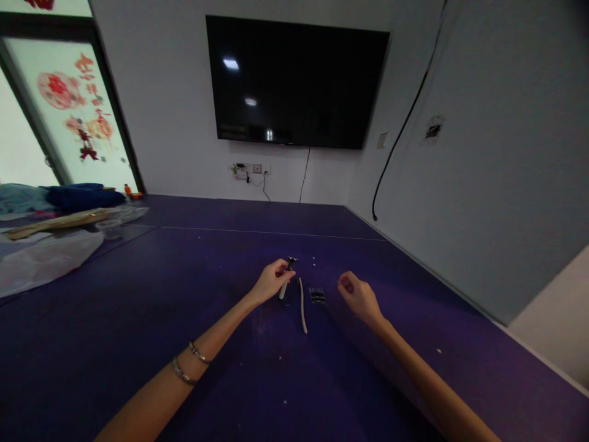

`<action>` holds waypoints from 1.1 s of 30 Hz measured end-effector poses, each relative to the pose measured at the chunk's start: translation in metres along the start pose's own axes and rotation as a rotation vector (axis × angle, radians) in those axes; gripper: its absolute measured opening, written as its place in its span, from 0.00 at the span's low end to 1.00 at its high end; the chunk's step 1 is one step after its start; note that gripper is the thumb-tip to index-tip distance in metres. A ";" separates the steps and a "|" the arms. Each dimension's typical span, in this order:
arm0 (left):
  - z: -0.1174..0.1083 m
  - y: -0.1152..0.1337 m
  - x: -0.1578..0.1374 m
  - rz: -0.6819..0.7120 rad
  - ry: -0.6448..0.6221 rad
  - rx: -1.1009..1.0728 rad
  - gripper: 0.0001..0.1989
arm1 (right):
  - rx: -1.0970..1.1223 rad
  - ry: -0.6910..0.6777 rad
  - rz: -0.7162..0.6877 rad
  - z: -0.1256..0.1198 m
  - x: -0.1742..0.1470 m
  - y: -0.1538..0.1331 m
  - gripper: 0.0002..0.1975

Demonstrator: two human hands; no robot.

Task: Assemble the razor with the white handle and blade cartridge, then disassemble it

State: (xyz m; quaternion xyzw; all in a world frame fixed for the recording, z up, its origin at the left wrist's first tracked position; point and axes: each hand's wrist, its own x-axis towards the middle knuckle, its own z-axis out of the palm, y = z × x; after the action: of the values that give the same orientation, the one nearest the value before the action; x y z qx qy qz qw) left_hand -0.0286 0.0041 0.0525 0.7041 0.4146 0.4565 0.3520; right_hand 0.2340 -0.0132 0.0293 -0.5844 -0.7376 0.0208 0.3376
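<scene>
- Two bare forearms (216,341) are reaching forward from the lower edge, the left one wearing two metallic bracelets (183,372) near the wrist.
- On the left hand (269,283), the fingers (278,265) and thumb are closing around a slim tool with a pale handle and a black, T-shaped head (283,288); its head is sticking up above the grip while its handle is slanting down below the fingers. Whether the handle is touching the surface cannot be told.
- On the right hand (361,301), held apart to the other side, the fingers are curling inward toward the thumb; whether they are fully closing or pinching something small cannot be told.
- Between the hands, a second slim, pale, slightly curved handle with a dark far end (302,310) is lying just beside the held tool, its pale end pointing toward the camera.
- Just right of that, a small black rectangular piece (317,295) is lying flat, nearer to the right hand.
- All around, a broad, smooth, dark purple surface (184,276) is stretching to the walls, carrying scattered pale specks.
- Far left, crumpled clear plastic (50,261) and dark blue cloth (85,196) are lying in a heap.
- Beyond, a large black flat-screen television (299,83) is hanging on the pale wall, and a black cable (405,123) is dangling at the right.
</scene>
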 end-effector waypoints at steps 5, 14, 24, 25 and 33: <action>0.002 0.006 -0.003 0.013 0.017 -0.012 0.11 | -0.094 -0.320 -0.032 0.016 -0.004 -0.059 0.13; 0.004 0.010 -0.007 0.080 0.043 0.022 0.10 | -0.283 -0.426 -0.010 0.047 -0.010 -0.087 0.15; 0.002 0.021 -0.014 0.086 0.043 -0.017 0.09 | -0.143 -0.372 -0.010 0.022 0.001 -0.069 0.15; 0.002 0.021 -0.015 0.076 0.038 -0.030 0.09 | -0.072 -0.356 -0.008 0.015 0.005 -0.064 0.16; -0.001 0.029 -0.018 0.070 0.059 -0.029 0.08 | 0.303 -0.142 -0.111 -0.050 0.025 -0.038 0.18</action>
State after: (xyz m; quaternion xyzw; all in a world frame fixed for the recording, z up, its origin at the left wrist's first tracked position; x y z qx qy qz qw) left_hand -0.0266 -0.0236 0.0718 0.6994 0.3930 0.4950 0.3336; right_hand 0.2258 -0.0209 0.0955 -0.4821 -0.7794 0.1543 0.3692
